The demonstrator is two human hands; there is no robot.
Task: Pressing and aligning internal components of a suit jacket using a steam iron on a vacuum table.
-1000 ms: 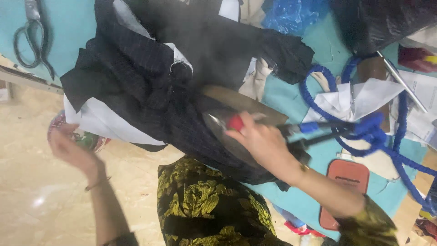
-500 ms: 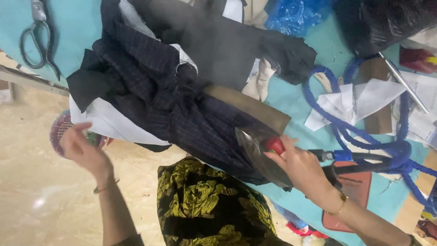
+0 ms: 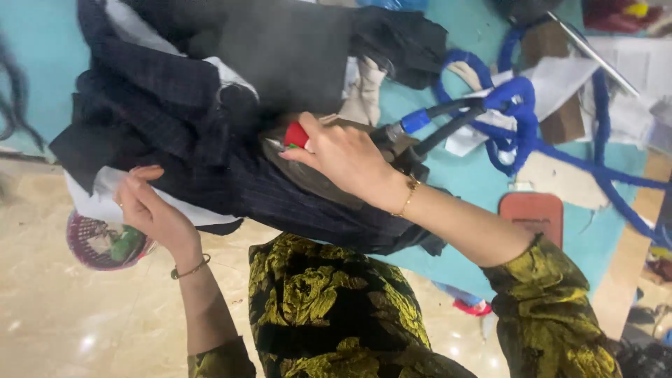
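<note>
A: What is the right hand (image 3: 346,157) doing?

B: Its fingers are clenched around the handle of a steam iron (image 3: 308,164), with a red knob (image 3: 297,134) showing just past the fingertips. The hand covers most of the iron's body, so only a brownish strip of its side can be seen.

A: And where does the iron sit?

B: On the dark pinstriped garment (image 3: 210,140) spread over the turquoise table (image 3: 483,182). The soleplate is hidden against the cloth. A haze like steam blurs the grey fabric above it.

A: The left hand (image 3: 150,210)?

B: It grips the near edge of the garment, where a white lining (image 3: 98,199) shows; thumb and fingers pinch the cloth, though the fingertips are partly tucked under the fold.

A: What leads off from the iron?

B: A black hose with a blue fitting (image 3: 448,122), which runs into a loose blue cord (image 3: 521,126) looped across the table. Its far end is cut off at the right edge.

A: Anything else?

B: An orange-red iron rest (image 3: 530,213) lies on the table, well apart from the iron. A purple mesh basket (image 3: 94,241) stands on the floor, half hidden by the left wrist. At the left edge is a dark, blurred shape I cannot make out.
</note>
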